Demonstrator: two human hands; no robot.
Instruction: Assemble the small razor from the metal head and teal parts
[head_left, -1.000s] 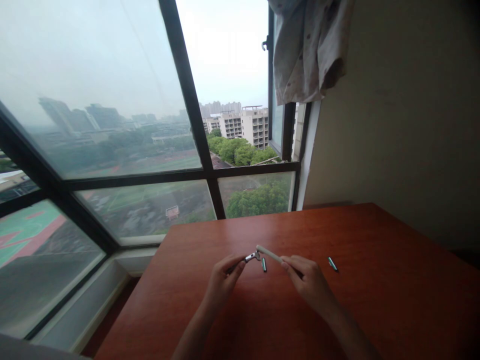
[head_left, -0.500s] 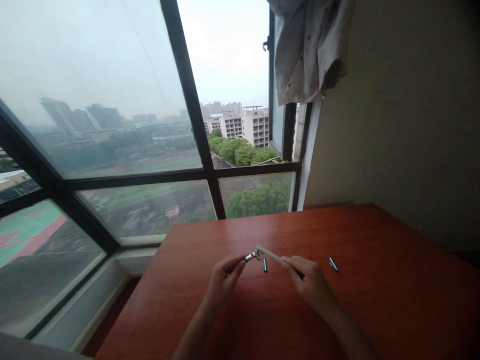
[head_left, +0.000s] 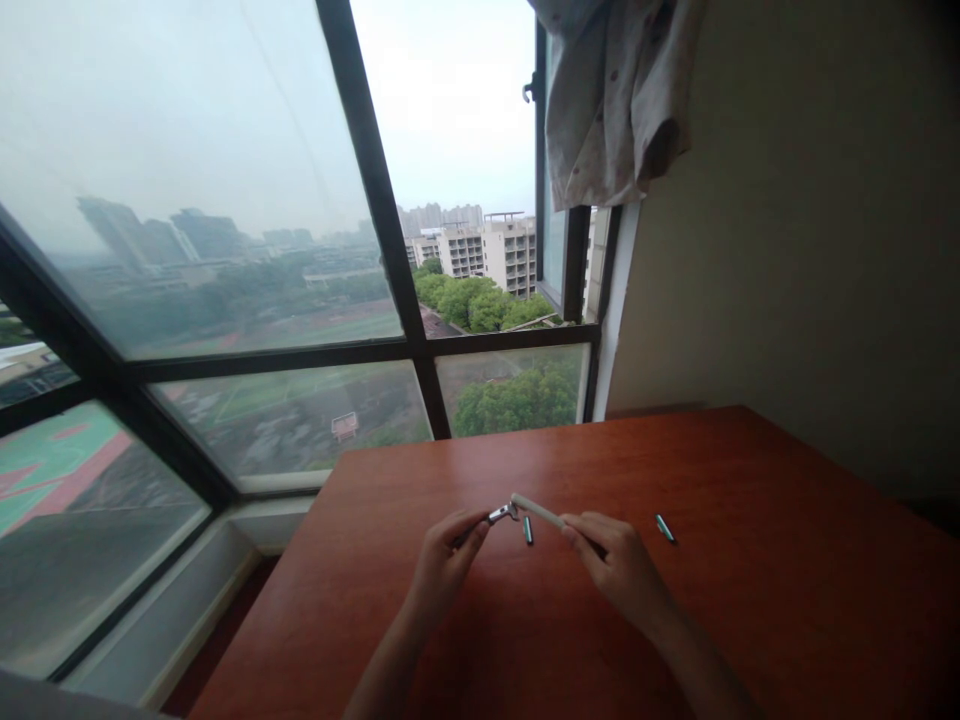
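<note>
Over the middle of a reddish wooden table [head_left: 750, 560], my left hand [head_left: 444, 562] pinches a small silver metal piece [head_left: 499, 515] at its fingertips. My right hand [head_left: 619, 567] grips a pale slim stick [head_left: 537, 511] that points up and left, its tip touching the metal piece. A small dark cylinder with a teal sheen [head_left: 528, 530] lies on the table just below where the two parts meet. A second one like it [head_left: 664, 528] lies to the right of my right hand.
A large window with dark frames [head_left: 390, 240] fills the left and far side, looking out on buildings and trees. A pale cloth [head_left: 615, 100] hangs at the top by the wall. A plain wall borders the table's right side.
</note>
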